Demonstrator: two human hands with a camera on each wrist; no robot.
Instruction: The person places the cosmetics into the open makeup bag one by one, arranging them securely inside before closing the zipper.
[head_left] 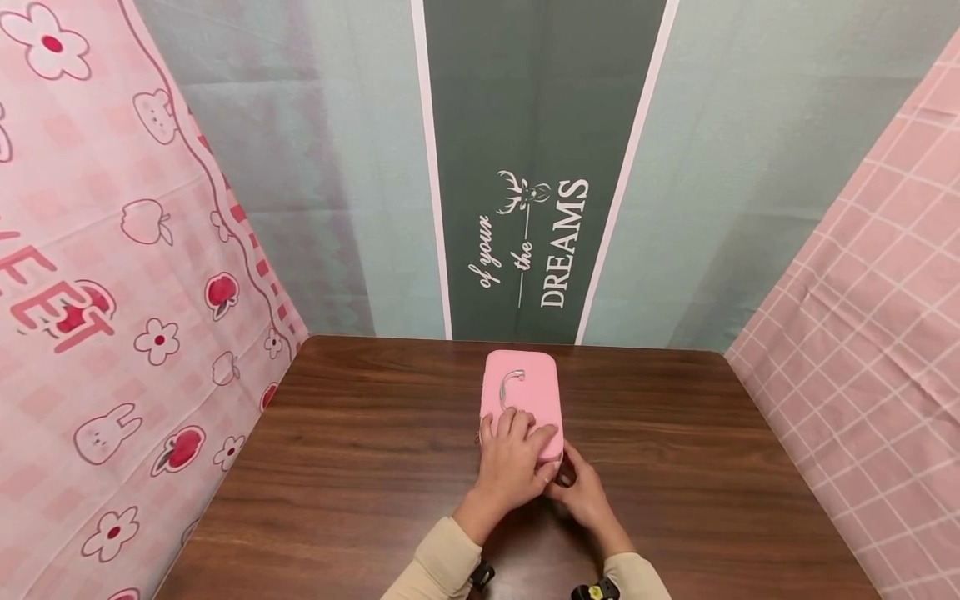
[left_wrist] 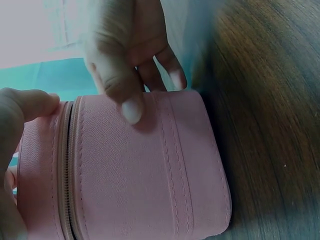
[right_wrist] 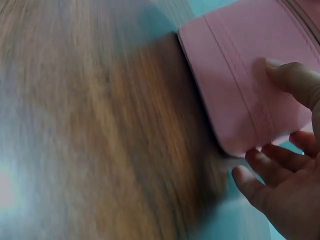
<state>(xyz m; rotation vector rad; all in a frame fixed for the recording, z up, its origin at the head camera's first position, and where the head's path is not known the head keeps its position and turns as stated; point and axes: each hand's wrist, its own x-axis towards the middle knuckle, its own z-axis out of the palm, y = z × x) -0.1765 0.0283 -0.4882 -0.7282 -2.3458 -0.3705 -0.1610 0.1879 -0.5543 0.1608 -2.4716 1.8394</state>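
A pink leather-like zip case (head_left: 536, 387) stands on the wooden table, its zip line running round just under the lid. A curved silvery handle (head_left: 504, 390) sits on the lid. My left hand (head_left: 510, 462) lies over the near part of the lid with spread, bent fingers on top. Its thumb (left_wrist: 40, 105) comes down over the edge and touches the lid's side beside the zip (left_wrist: 70, 170). My right hand (head_left: 585, 492) holds the case at its near right corner. The right thumb (right_wrist: 295, 80) presses the front face while the fingers touch the adjoining side.
The brown wooden table (head_left: 360, 467) spreads around the case. Behind it hangs a grey-green cloth (head_left: 547, 108) with white lettering. Pink patterned cloths stand at the left (head_left: 135, 283) and right (head_left: 862, 333).
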